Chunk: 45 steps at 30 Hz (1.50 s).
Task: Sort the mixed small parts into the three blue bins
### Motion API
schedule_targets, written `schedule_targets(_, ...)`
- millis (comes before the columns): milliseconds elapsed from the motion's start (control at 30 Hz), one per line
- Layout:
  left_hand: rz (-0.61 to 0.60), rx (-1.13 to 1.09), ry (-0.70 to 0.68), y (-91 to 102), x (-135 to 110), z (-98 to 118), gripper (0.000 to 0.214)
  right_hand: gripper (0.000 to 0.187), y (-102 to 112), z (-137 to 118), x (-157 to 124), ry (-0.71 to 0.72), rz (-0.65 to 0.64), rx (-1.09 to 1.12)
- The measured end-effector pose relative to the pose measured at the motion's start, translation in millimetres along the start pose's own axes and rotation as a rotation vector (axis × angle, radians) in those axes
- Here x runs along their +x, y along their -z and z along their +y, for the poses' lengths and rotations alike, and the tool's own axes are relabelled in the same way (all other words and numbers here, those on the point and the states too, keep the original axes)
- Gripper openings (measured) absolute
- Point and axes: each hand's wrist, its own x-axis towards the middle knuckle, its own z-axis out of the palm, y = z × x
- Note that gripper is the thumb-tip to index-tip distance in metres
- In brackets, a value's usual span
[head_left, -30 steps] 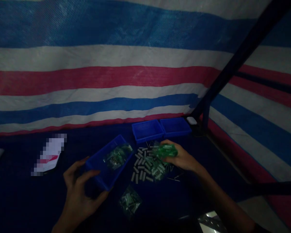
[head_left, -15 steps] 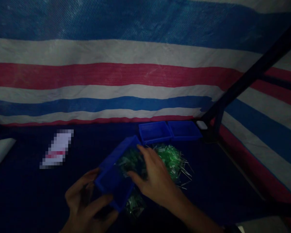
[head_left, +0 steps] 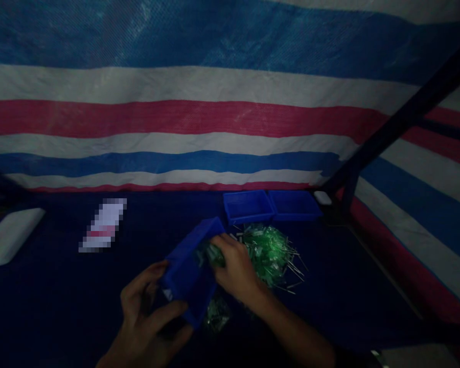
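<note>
My left hand (head_left: 149, 312) grips the near left end of a blue plastic bin (head_left: 191, 278), which is tilted toward the right. The fingers of my right hand (head_left: 233, 263) are closed inside the bin around some green plastic packets (head_left: 207, 253), blurred and partly covered by the hand. Just right of that hand lies a heap of shiny green plastic packets (head_left: 270, 250), with thin metallic sticks (head_left: 294, 266) poking out on its right side. Below the bin, a few clear packets (head_left: 216, 313) rest on the dark blue table (head_left: 348, 286).
Two blue bins (head_left: 249, 205) stand side by side at the back, a small white object (head_left: 322, 198) beside them. A pixelated sheet (head_left: 104, 225) and a white slab-like object (head_left: 13, 237) lie on the left. Striped sheeting (head_left: 176, 117) and a dark frame bar (head_left: 398, 122) enclose the table.
The bin and my left hand have shifted slightly right in view. My right hand's fingers, spread over the packets before, have closed around some inside the bin.
</note>
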Motion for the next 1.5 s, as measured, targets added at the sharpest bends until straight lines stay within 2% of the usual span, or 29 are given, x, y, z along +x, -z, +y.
schedule_targets(100,0.05,0.026,0.011,0.4,3.7,-3.3,0.031,0.025,21.6,11.0,-14.5,0.041,0.23,0.093)
schedule_targets(167,0.078,0.055,0.021,0.2,6.0,-7.1,0.031,0.027,37.8,25.7,-23.5,0.018,0.405,-0.012)
schedule_targets(200,0.087,0.067,0.032,-0.4,6.7,-9.1,0.03,0.03,44.3,34.6,-26.6,-0.007,0.425,-0.112)
schedule_targets(300,0.098,0.081,0.062,-4.9,5.4,-13.1,0.031,0.039,52.7,55.7,-31.3,-0.077,0.264,-0.406)
schedule_targets(400,0.109,0.074,0.095,-12.4,-0.2,-13.1,0.034,0.062,44.7,49.5,-37.4,-0.085,0.12,-0.548)
schedule_targets(433,0.121,0.075,0.107,-15.1,-2.7,-12.4,0.035,0.069,39.1,40.8,-41.7,-0.061,0.096,-0.555)
schedule_targets(500,0.146,0.094,0.12,-19.8,-7.9,-11.1,0.036,0.068,25.0,19.6,-53.6,0.0,0.072,-0.521)
schedule_targets(600,0.151,0.129,0.126,-23.6,-14.9,-11.2,0.034,0.071,2.6,-3.2,-73.1,0.261,-0.205,-0.378)
schedule_targets(667,0.145,0.146,0.154,-22.8,-18.1,-13.6,0.034,0.069,-7.3,-5.9,-81.3,0.23,-0.268,-0.353)
schedule_targets(733,0.151,0.16,0.204,-19.6,-19.9,-17.4,0.035,0.067,-11.2,-1.9,-84.9,0.147,-0.275,-0.346)
schedule_targets(800,0.157,0.177,0.26,-16.0,-21.1,-21.7,0.036,0.066,-11.6,3.5,-86.1,0.126,-0.291,-0.332)
schedule_targets(867,0.159,0.19,0.296,-13.7,-22.6,-25.6,0.038,0.062,-12.2,7.0,-86.6,0.172,-0.329,-0.32)
schedule_targets(933,0.145,0.184,0.321,-13.4,-24.8,-28.6,0.041,0.049,-14.6,8.1,-86.0,0.218,-0.348,-0.338)
schedule_targets(1033,0.136,0.112,0.36,-14.7,-28.4,-30.9,0.046,0.03,-16.3,8.8,-80.7,0.252,-0.307,-0.369)
schedule_targets(1133,0.133,0.072,0.378,-14.0,-30.9,-32.1,0.048,0.027,-5.1,11.9,-69.8,0.219,-0.168,-0.344)
schedule_targets(1267,0.1,0.07,0.372,-10.3,-29.7,-33.3,0.044,0.032,21.9,15.5,-50.9,0.046,0.118,-0.428)
schedule_targets(1333,0.08,0.051,0.349,-9.2,-25.7,-32.0,0.046,0.035,29.3,13.2,-38.4,0.002,0.203,-0.481)
schedule_targets(1400,0.042,0.041,0.301,-8.7,-19.0,-28.1,0.046,0.032,29.4,8.3,-22.4,0.066,0.163,-0.49)
schedule_targets(1500,-0.033,0.042,0.189,-6.2,-6.7,-17.7,0.041,0.03,21.4,1.4,4.8,0.339,-0.144,-0.479)
